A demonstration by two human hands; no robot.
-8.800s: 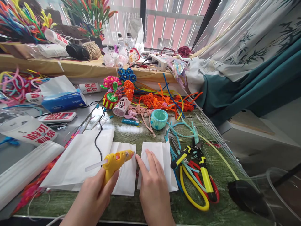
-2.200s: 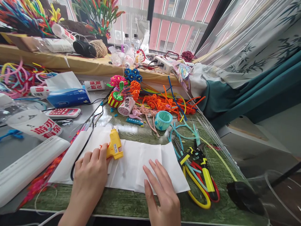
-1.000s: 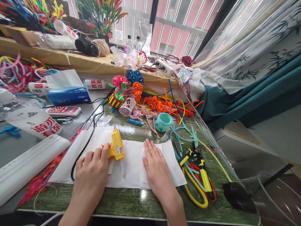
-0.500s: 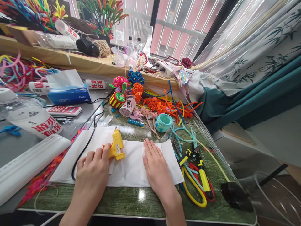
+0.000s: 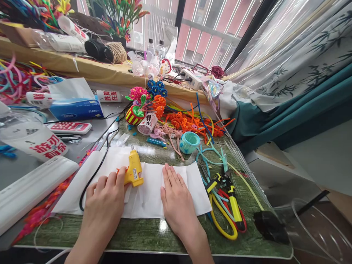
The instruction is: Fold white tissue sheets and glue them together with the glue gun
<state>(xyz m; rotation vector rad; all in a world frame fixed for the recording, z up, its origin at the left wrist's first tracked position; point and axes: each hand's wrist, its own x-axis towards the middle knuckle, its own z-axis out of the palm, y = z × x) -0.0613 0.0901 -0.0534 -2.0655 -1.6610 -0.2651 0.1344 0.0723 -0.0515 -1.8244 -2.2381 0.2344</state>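
A white sheet of tissue or paper lies spread across the front of the green tabletop, creased in places. My left hand rests on its left part, fingers curled beside a yellow glue gun. Thumb and index finger meet the gun near its orange trigger; the fingertips are partly hidden. The gun lies on its side, nozzle pointing away, and its black cord loops around to the left. My right hand lies flat on the sheet's right part, fingers stretched and close together, holding nothing.
Yellow-and-black pliers and yellow-handled scissors lie right of the sheet. Behind it stand a turquoise ring-shaped cup and orange pipe-cleaner pieces. A large bottle and a long white box occupy the left. A clear cup is at the right.
The whole view has shifted slightly, so everything sits a little further left in the picture. Both hands keep nearly the same places on the sheet, and the glue gun stays beside the left.
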